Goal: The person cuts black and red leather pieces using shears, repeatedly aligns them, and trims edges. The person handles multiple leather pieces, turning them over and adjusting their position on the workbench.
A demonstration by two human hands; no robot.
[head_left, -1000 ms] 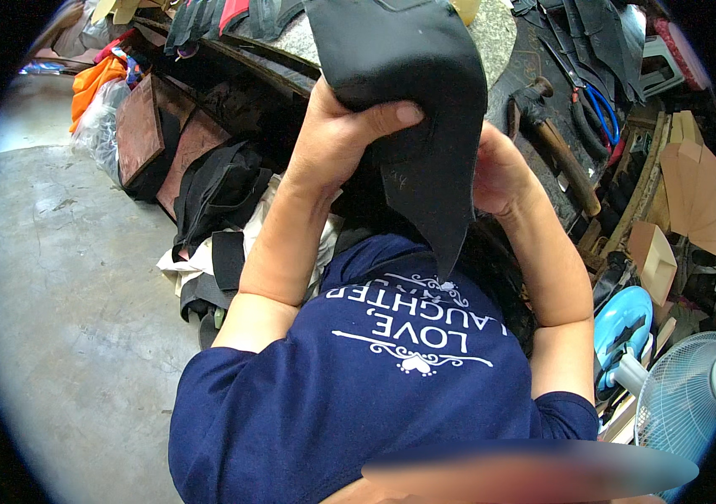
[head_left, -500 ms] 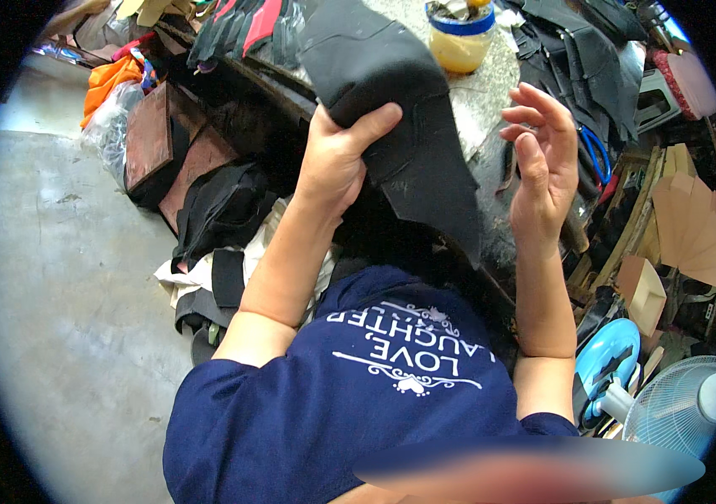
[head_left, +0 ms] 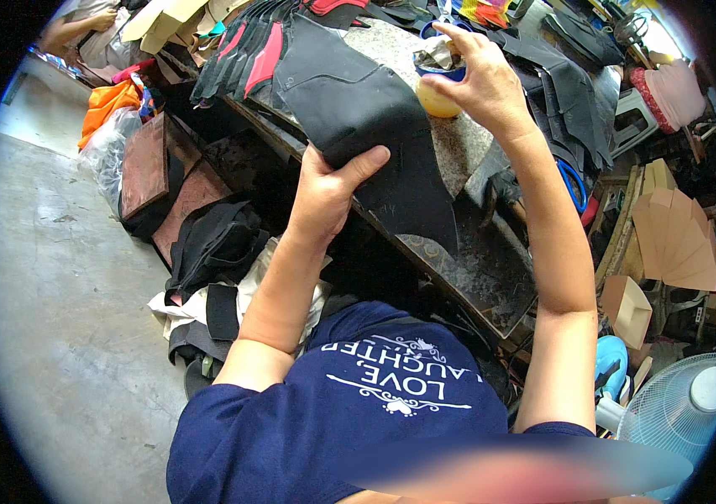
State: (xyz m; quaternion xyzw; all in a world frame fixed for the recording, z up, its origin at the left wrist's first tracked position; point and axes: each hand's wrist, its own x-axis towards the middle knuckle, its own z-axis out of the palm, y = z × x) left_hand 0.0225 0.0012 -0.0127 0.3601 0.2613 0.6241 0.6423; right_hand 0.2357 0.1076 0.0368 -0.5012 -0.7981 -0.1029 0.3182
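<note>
My left hand [head_left: 328,189] is closed on a large black sheet piece [head_left: 358,105], leather-like, with its thumb on top and the fingers hidden underneath. The piece slants over the edge of the worktable [head_left: 475,277], its pointed end hanging toward me. Beyond it, my right hand [head_left: 485,80] is at a jar [head_left: 439,102] of yellowish stuff with a blue rim. Thumb and fingers are apart and curved beside the jar's mouth, holding nothing that I can see. A crumpled greyish thing [head_left: 437,55] sticks out of the mouth.
Black and red cut pieces [head_left: 244,55] lie in a row at the table's far left. More black pieces [head_left: 555,92] are heaped to the right, by blue-handled scissors [head_left: 572,186]. A fan [head_left: 681,407] stands at lower right. Another person's arm [head_left: 76,32] shows at upper left.
My right hand has moved up and left to the jar. My left hand has lowered slightly with the black piece still in it. The view has shifted a little.
</note>
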